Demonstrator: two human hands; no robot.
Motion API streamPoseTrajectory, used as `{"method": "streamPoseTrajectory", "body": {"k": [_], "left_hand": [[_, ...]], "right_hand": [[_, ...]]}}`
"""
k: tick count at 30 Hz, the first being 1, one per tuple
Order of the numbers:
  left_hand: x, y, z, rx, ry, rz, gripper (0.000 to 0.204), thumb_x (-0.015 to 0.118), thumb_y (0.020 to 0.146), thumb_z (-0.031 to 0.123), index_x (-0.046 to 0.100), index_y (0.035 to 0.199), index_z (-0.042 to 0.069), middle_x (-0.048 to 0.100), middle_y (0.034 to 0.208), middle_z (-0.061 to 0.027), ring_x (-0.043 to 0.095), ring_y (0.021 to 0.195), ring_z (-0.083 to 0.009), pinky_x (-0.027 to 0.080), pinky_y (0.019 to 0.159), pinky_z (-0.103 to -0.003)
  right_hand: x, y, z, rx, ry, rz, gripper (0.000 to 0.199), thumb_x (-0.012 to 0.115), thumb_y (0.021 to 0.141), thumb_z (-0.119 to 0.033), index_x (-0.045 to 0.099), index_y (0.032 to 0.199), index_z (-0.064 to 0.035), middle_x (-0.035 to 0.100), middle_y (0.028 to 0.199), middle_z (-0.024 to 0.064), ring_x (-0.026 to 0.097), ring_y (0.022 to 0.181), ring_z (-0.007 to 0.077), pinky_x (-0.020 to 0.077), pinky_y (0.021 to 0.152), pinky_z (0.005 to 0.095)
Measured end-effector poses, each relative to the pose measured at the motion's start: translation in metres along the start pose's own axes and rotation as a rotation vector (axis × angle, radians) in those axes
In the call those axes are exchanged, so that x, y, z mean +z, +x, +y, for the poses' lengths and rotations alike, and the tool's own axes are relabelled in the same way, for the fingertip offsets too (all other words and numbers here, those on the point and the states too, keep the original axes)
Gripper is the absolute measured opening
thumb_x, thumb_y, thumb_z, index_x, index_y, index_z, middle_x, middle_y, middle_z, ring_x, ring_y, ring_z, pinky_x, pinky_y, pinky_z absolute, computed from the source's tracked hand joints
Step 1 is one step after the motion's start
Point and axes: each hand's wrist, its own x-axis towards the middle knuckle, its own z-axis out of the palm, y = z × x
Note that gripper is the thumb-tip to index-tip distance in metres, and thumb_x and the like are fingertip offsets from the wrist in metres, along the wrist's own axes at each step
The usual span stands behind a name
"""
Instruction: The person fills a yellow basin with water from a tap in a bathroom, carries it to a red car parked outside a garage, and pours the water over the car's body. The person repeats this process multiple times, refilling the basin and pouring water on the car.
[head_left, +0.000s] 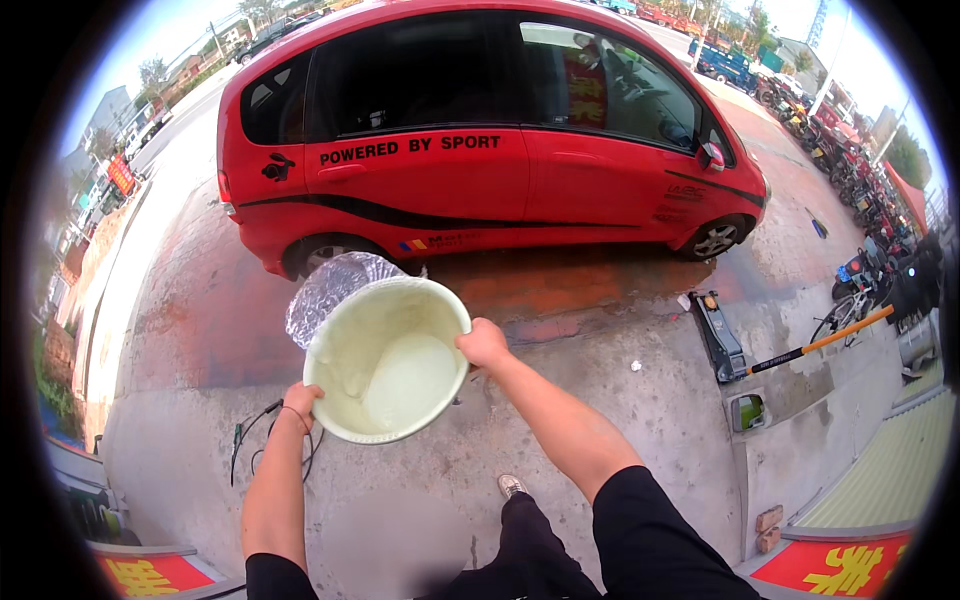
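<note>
A pale green plastic basin [412, 375] is tilted away from me, its open mouth facing back toward me. My left hand [302, 402] grips its lower left rim, and my right hand [483, 343] grips the right rim. Past the far left edge of the basin, a sheet of water [340, 288] hangs in the air, flung out toward the rear of a red car [590, 180]. The basin's inside looks almost drained. The fingers under the rim are partly hidden on both hands.
A floor jack [718, 335] with an orange and black handle lies right on the concrete [590, 420]. Near it is a loose car mirror [747, 412]. A thin black hose [245, 440] lies by my left arm. Bricks [768, 528] sit lower right; parked motorcycles [850, 185] line the far right.
</note>
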Motion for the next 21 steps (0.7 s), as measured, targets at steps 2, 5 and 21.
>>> {"method": "streamPoseTrajectory", "body": {"k": [2,5,21], "left_hand": [[0.167,0.064,0.021,0.051,-0.036,-0.255,0.029,0.055,0.073,-0.005,0.061,0.101,-0.003,0.065,0.092,-0.0149,0.064,0.082,-0.0288,0.053,0.075,-0.042],[0.362,0.049,0.039,0.035,-0.008,-0.550,0.031,0.056,0.073,-0.004,0.063,0.103,-0.001,0.066,0.093,-0.0148,0.065,0.080,-0.0272,0.055,0.073,-0.041],[0.570,-0.350,-0.116,0.787,0.825,-1.664,0.069,0.059,0.086,0.039,0.037,0.140,0.003,0.048,0.135,-0.0228,0.046,0.126,-0.0353,0.036,0.107,-0.040]], "right_hand": [[-0.118,0.011,0.059,-0.089,-0.282,0.491,0.026,0.060,0.075,-0.010,0.064,0.096,0.0050,0.068,0.088,0.0202,0.070,0.071,0.0280,0.0562,0.056,0.0405],[-0.248,-0.063,0.092,0.000,-0.215,0.894,0.026,0.061,0.072,-0.011,0.062,0.092,0.0058,0.067,0.086,0.0202,0.066,0.081,0.0284,0.0499,0.073,0.0363],[-0.164,-0.653,0.375,0.231,1.126,1.514,0.049,0.052,0.070,-0.004,0.054,0.119,0.0015,0.061,0.110,0.0120,0.063,0.098,0.0277,0.0559,0.080,0.0394]]}}
